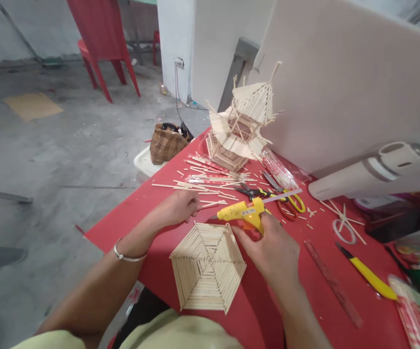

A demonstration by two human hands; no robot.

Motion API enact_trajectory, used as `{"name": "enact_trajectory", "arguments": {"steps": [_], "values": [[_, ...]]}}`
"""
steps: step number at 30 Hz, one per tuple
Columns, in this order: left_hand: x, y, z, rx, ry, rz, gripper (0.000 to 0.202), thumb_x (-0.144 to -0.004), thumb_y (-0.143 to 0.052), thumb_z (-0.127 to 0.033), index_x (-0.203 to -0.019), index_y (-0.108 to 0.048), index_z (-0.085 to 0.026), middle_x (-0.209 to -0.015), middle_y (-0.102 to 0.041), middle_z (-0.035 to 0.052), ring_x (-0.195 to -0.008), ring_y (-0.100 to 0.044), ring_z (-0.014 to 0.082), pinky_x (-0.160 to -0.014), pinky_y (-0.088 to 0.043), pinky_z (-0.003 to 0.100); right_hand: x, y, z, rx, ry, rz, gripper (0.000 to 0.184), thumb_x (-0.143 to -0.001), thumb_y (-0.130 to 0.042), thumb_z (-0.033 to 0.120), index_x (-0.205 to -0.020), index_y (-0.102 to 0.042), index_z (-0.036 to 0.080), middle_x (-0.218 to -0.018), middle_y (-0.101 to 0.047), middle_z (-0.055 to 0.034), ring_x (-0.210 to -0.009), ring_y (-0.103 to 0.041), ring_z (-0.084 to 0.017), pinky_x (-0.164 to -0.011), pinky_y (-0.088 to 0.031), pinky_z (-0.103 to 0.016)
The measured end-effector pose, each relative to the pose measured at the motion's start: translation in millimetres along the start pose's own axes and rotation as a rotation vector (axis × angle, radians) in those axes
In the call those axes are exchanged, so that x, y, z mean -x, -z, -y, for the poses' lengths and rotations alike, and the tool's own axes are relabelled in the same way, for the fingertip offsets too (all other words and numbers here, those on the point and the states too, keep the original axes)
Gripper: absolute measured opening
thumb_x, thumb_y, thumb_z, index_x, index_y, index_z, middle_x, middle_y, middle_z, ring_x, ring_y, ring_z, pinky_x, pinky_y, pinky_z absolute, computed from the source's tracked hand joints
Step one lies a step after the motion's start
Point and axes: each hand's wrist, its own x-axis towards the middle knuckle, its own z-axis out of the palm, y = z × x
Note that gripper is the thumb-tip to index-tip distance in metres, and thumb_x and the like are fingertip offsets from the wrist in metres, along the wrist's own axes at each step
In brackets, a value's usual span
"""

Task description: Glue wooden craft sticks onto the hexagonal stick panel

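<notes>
My right hand grips a yellow hot glue gun, with its nozzle pointing left toward my other hand. A clear glue stick juts from the gun's back. My left hand is closed, fingertips bent down around the near end of a thin wooden stick; the fingertips are partly hidden. Just below both hands lies a flat hexagonal panel built of wooden sticks in rings, close to the table's front edge. Loose sticks are spread beyond my left hand.
A tiered stick pagoda model stands at the red table's far corner. Scissors, a tape ring, a red ruler strip and a yellow cutter lie rightward. A pale tumbler is by the partition.
</notes>
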Motion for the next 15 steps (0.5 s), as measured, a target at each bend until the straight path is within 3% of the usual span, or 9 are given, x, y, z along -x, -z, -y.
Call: {"name": "enact_trajectory", "arguments": {"steps": [6, 10, 15], "values": [[0.9, -1.5, 3.8, 0.007, 0.027, 0.024, 0.013, -0.085, -0.049, -0.026, -0.073, -0.050, -0.019, -0.071, -0.070, 0.0027, -0.053, -0.066, 0.0147, -0.050, -0.044, 0.026, 6.1, 4.6, -26.2, 0.242, 0.074, -0.068, 0.029, -0.090, -0.056, 0.045, -0.099, -0.063, 0.018, -0.085, -0.066, -0.0045, -0.060, -0.051, -0.015, -0.055, -0.025, -0.029], [2.8, 0.2, -1.9, -0.009, 0.031, 0.012, 0.012, -0.082, -0.050, -0.024, -0.071, -0.049, -0.020, -0.070, -0.070, 0.0017, -0.057, -0.067, 0.0147, -0.052, -0.044, 0.025, 6.4, 9.1, -30.4, 0.274, 0.115, -0.052, 0.024, -0.088, -0.056, 0.036, -0.102, -0.063, 0.017, -0.097, -0.067, -0.0061, -0.061, -0.049, -0.014, -0.056, -0.026, -0.029], [3.3, 2.5, -6.9, -0.047, 0.032, 0.010, 0.016, -0.084, -0.048, -0.025, -0.069, -0.049, -0.020, -0.070, -0.071, 0.0022, -0.056, -0.066, 0.0137, -0.054, -0.044, 0.025, 1.2, 8.1, -30.1, 0.267, 0.152, -0.075, 0.023, -0.088, -0.055, 0.029, -0.105, -0.065, 0.017, -0.098, -0.068, -0.0065, -0.063, -0.051, -0.015, -0.058, -0.030, -0.030]]}}
